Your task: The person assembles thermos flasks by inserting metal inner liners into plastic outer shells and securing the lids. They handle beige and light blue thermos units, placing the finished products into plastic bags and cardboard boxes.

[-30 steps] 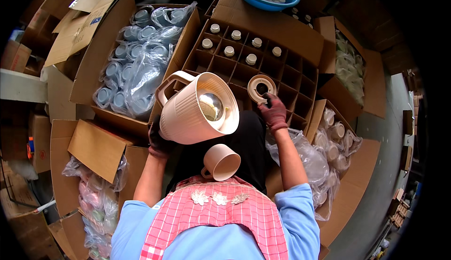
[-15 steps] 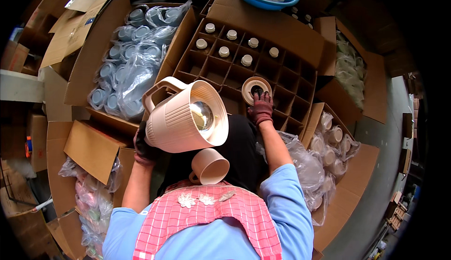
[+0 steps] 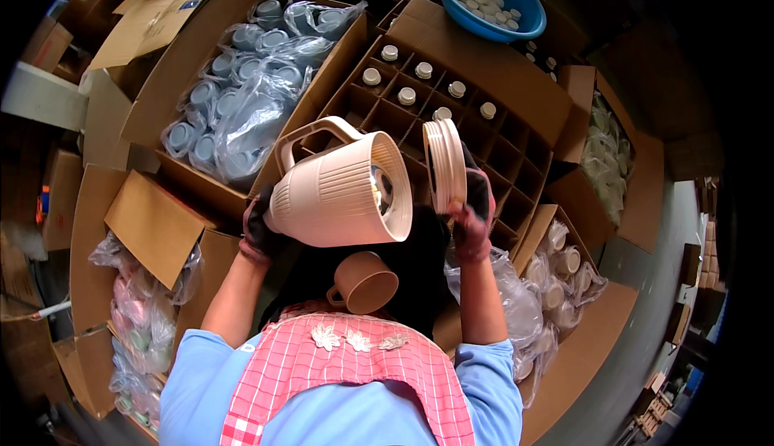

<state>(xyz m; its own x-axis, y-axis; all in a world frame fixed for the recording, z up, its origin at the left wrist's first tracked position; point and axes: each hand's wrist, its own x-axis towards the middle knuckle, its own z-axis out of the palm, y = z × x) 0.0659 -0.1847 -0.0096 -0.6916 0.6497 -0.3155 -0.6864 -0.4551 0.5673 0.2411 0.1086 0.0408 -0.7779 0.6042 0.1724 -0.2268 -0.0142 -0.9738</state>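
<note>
In my gloved left hand (image 3: 264,227) is a cream ribbed jug (image 3: 326,200), gripped by its base and tilted so its open mouth faces right. A shiny inner liner shows inside the mouth, and the jug's handle points up and left. My gloved right hand (image 3: 474,212) holds a cream threaded collar (image 3: 443,165) on edge, just right of the mouth and apart from it. The fingers behind the collar are partly hidden. A cream cup (image 3: 365,282) with a handle lies tilted on my lap, below the jug.
Ahead stands a divided carton (image 3: 516,152) with several white-capped items in its cells. A blue basin (image 3: 524,22) of white caps sits beyond it. Left is a box of bagged blue cups (image 3: 230,107). Bagged cream pieces (image 3: 556,281) fill a box at right.
My right hand has lifted the round collar from over the divided carton and turned it on edge toward the jug's mouth. The jug has tipped further sideways, moving slightly right.
</note>
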